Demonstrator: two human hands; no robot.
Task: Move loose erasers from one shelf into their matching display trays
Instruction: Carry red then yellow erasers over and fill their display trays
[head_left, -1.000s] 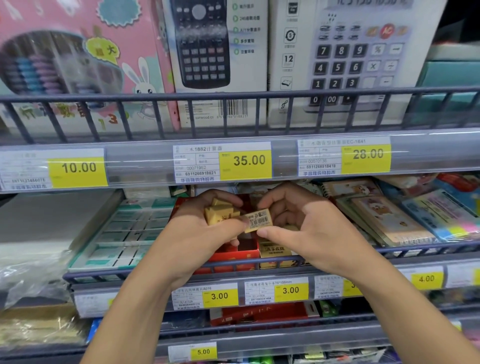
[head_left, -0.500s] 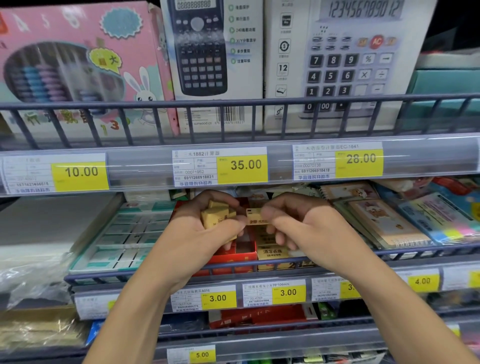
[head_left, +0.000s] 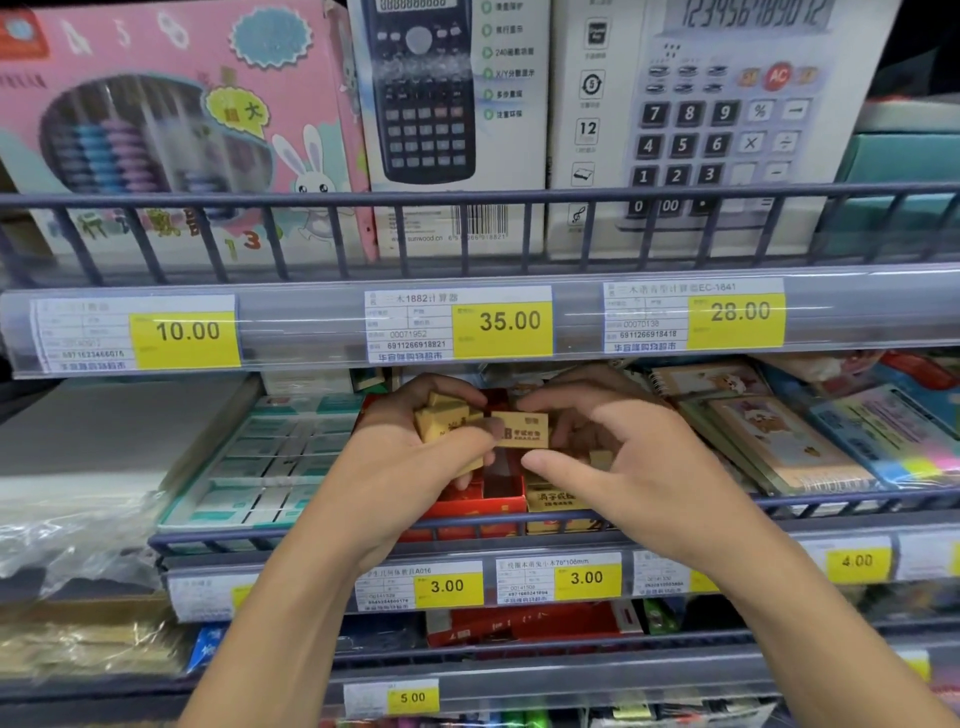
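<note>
My left hand (head_left: 410, 462) grips a small bunch of yellow erasers (head_left: 444, 420) above the red display tray (head_left: 501, 500) on the middle shelf. One more yellow eraser (head_left: 521, 430) with dark print sits level between both hands. My left thumb lies on its left end, and my right hand (head_left: 628, 462) curls its index finger above it and its thumb below it. A yellow eraser tray (head_left: 551, 503) stands just right of the red one, partly hidden by my right hand.
A grey wire rail (head_left: 363, 538) fronts the shelf. Flat teal-and-white packs (head_left: 270, 467) lie to the left, notebooks (head_left: 779, 441) to the right. Calculator boxes (head_left: 447, 119) stand on the shelf above, whose price strip (head_left: 504, 322) overhangs my hands.
My right hand has turned the single eraser from its barcode side to its printed face and brought it against the bunch in my left hand. Both hands stay over the red tray.
</note>
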